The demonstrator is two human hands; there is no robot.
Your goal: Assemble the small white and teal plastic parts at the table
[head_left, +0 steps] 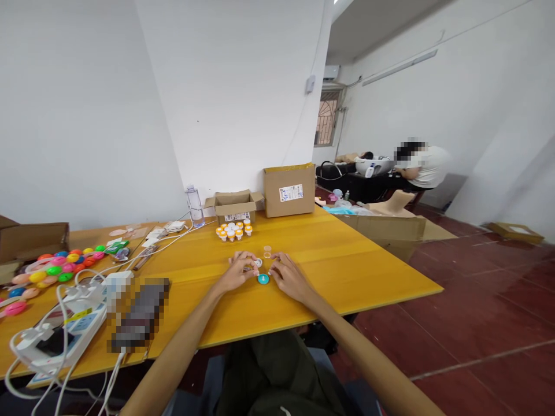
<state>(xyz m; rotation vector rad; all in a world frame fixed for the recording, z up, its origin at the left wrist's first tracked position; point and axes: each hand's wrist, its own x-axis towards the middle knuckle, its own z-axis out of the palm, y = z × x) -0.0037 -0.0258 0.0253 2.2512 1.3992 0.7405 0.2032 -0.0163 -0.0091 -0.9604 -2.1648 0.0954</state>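
Observation:
My left hand (239,271) is closed in a pinch, with a small white round cap (258,263) at its thumb and fingertips. Opposite it, my right hand (289,278) has its fingers curled together near the tips; whatever they hold is too small to make out. A teal disc (263,279) with a light centre is on the table just below and between both hands. Behind the fingertips stands a small clear cup (267,252). Farther back, several white-and-orange capped pieces (234,231) stand in a cluster on the yellow wooden table (355,271).
An open cardboard box (235,207), a closed carton (289,190) and a clear bottle (195,205) stand by the wall. Leftward lie colourful balls (65,263), a power strip (82,323) with cables and a blurred dark device (141,315). Another person (427,167) sits far right.

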